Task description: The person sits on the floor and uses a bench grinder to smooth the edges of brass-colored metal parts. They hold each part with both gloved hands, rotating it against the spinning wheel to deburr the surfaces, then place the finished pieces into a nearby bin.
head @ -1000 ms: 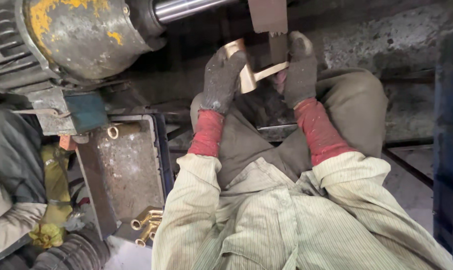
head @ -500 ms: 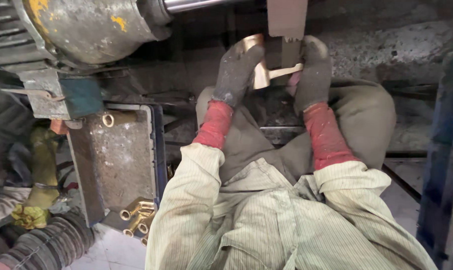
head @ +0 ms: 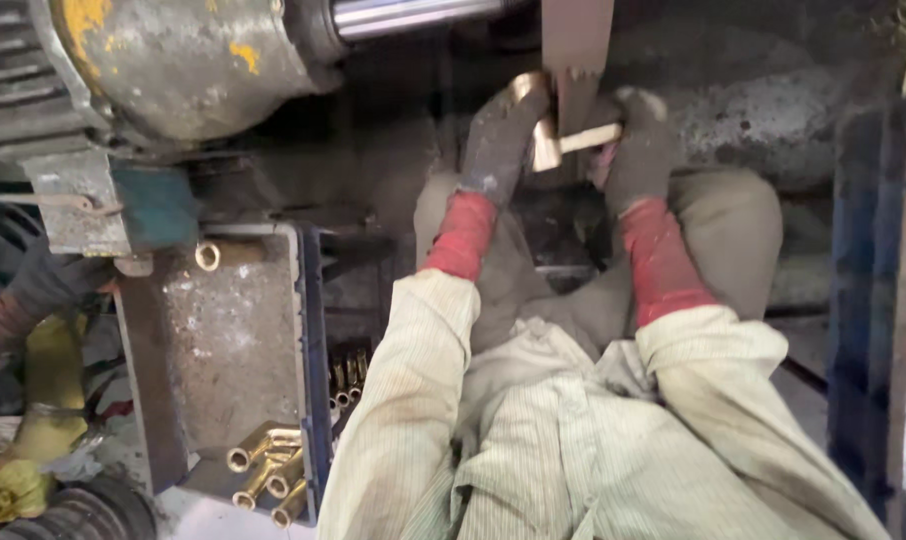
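Note:
Both my hands wear dark grey gloves with red cuffs. My left hand [head: 498, 140] and my right hand [head: 638, 150] together hold a shiny brass fitting [head: 563, 140] at the top middle of the view. The fitting is pressed up against a brown sanding belt [head: 576, 45] that runs down from the top edge. My left hand grips the fitting's rounded end; my right hand holds its straight stem. My knees and pale striped sleeves fill the lower right.
A big grey motor with yellow paint patches [head: 163, 60] and a polished steel shaft [head: 413, 15] sits at upper left. A metal tray [head: 223, 350] holds several brass fittings [head: 268, 475]. Another person's gloved hand [head: 43, 285] is at the far left.
The view has shifted slightly; my hands keep the brass fitting against the belt, with the fitting turned a little. The other person's hand at the left has moved up.

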